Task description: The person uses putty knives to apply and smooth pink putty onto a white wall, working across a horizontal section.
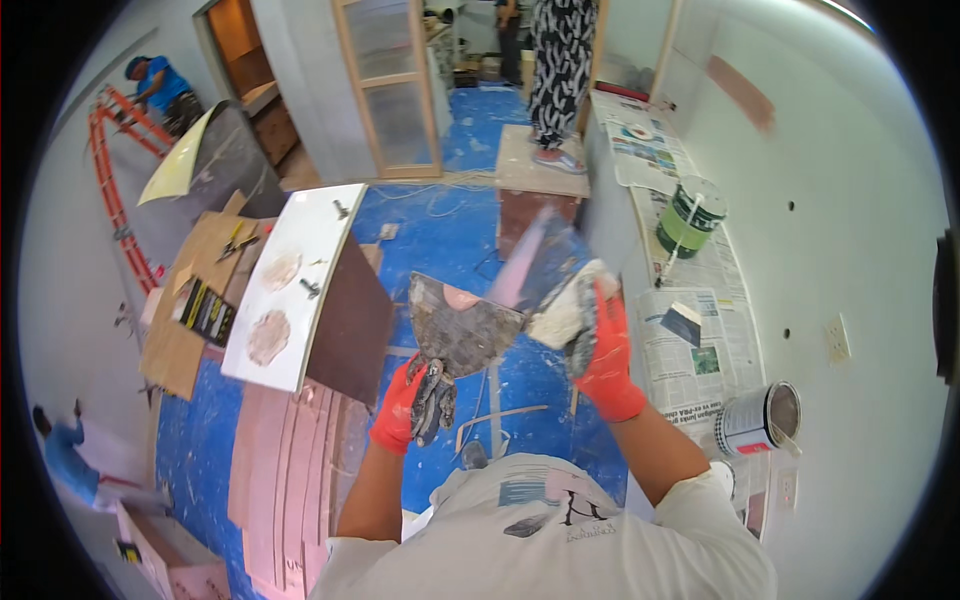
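Observation:
My left hand point(420, 405), in an orange-red glove with a dark, dirty palm, grips a wide, grey-stained putty knife point(461, 337). A dab of pinkish putty point(459, 297) sits near its far edge. In the same kind of glove, my right hand point(609, 352) holds a second broad scraper by its cream-coloured handle point(562, 319). Its blade point(555, 259) is blurred by motion and shows a pink streak of putty. Close together in front of my chest, the two blades seem to meet or overlap; contact cannot be made out.
Left stands a white-topped stand point(300, 247) with putty patches; pink boards point(277, 480) lie below it. Newspaper point(675, 375) on the right counter holds a green pail point(691, 217), a small scraper point(682, 324) and an open can point(757, 420). Other people point(559, 75) are nearby, one on an orange ladder point(112, 187).

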{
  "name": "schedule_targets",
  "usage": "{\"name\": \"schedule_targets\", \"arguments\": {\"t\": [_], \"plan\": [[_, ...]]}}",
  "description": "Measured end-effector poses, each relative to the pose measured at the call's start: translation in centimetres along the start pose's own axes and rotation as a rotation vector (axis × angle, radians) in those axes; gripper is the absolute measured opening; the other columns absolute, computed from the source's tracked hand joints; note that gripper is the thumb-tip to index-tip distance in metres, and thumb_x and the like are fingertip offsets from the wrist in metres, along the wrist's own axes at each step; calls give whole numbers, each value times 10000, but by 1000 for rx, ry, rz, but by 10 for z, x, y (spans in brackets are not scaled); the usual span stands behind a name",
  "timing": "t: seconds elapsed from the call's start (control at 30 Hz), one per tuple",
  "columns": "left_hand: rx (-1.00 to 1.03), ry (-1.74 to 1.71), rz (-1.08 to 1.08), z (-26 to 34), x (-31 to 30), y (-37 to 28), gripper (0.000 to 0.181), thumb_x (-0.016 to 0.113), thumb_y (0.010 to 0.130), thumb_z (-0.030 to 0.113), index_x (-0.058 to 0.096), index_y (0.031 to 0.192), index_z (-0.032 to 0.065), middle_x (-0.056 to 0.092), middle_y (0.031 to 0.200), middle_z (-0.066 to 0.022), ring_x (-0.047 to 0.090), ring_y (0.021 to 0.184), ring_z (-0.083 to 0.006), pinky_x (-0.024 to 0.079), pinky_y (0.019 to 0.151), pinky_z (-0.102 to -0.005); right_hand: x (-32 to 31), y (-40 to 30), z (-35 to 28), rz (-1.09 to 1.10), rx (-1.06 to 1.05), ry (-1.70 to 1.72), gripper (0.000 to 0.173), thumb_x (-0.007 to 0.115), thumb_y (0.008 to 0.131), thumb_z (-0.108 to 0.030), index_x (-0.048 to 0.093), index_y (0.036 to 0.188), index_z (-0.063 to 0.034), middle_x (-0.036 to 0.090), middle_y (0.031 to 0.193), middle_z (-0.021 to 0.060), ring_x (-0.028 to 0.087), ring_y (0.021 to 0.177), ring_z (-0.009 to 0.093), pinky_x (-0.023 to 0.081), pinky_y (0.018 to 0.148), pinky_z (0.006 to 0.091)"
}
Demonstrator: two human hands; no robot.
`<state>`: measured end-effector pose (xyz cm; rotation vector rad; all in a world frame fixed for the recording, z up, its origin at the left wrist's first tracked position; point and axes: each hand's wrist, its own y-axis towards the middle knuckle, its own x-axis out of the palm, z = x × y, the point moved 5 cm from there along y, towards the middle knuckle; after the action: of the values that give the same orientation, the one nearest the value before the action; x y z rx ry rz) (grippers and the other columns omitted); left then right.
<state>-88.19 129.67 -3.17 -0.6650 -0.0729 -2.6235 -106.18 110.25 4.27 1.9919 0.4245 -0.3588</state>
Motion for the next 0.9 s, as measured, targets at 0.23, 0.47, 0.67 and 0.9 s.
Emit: {"name": "schedule_targets", "arguments": {"t": [0.23, 0.47, 0.67, 0.9], "plan": [[-241, -436, 44, -27, -100, 50, 268, 534, 992, 373, 591, 1045, 117, 629, 750, -47, 574, 496, -195, 478, 422, -331, 113, -61, 47, -368, 684, 1166, 419, 533, 994, -73, 499, 1403, 12, 559, 1384, 162, 532, 1272, 258, 398, 1096, 358], [-156, -316, 76, -51, -115, 117, 391, 420, 1029, 480, 545, 835, 164, 523, 564, -49, 505, 385, -221, 435, 354, -379, 107, 42, 30, -315, 422, 400, 422, 477, 1055, -199, 462, 1428, -1, 605, 1312, 156, 575, 1198, 231, 409, 1067, 342], [-8, -343, -488, -39, -134, 176, 357, 423, 1049, 426, 509, 822, 165, 516, 573, -79, 502, 385, -244, 454, 368, -409, 100, 85, 69, -90, 271, 370, 395, 483, 1050, -200, 500, 1388, 4, 599, 1338, 157, 586, 1186, 245, 414, 1058, 335], [18, -174, 83, -6, -123, 267, 311, 440, 1042, 423, 526, 900, 160, 534, 610, -72, 522, 421, -235, 468, 391, -401, 142, 128, 154, -545, 521, 615, 368, 484, 1045, -144, 503, 1392, -23, 604, 1329, 164, 635, 1099, 292, 490, 956, 359]]}}
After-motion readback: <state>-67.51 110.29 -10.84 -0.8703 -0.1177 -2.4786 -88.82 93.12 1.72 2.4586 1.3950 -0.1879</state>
